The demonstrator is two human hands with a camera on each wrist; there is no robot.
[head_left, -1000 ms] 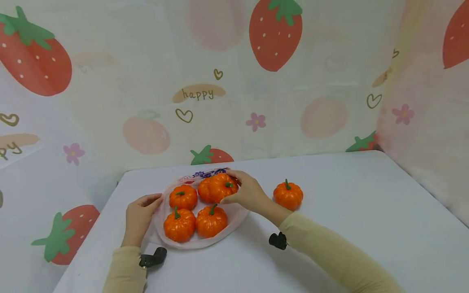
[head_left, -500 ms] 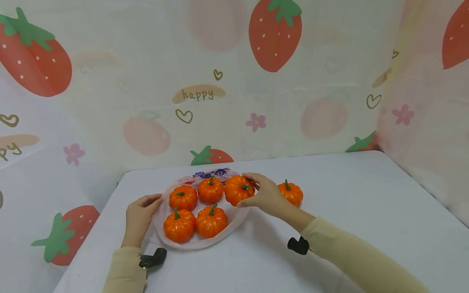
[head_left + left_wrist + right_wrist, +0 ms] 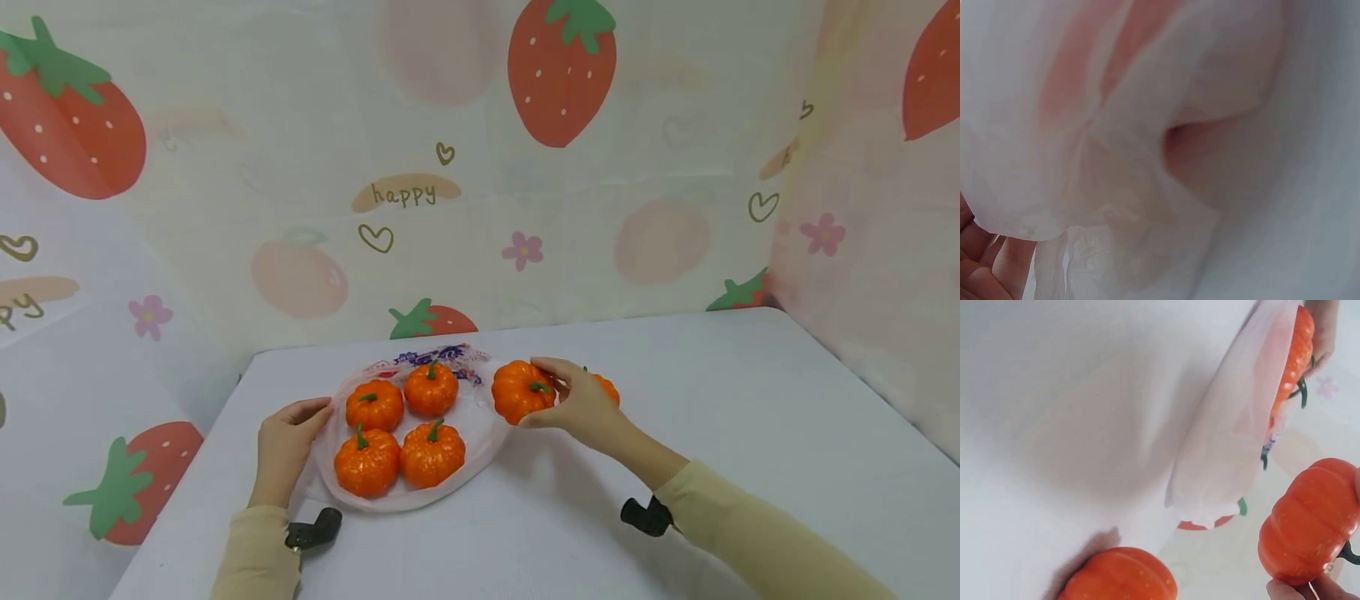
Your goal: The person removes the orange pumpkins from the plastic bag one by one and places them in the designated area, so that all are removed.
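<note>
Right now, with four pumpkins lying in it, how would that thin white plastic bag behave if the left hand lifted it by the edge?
The plastic bag looks filmy and creased, so it would probably sag, not hold shape. The left hand holds only one edge, so the four small pumpkins would likely roll together or spill.

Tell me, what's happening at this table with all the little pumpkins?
A person's right hand grips a small orange toy pumpkin with a green stem just past the right edge of a thin white plastic bag lying on the white table. The left hand holds the bag's left edge. Four more pumpkins sit on the bag, and another one rests on the table behind the right hand.
</note>
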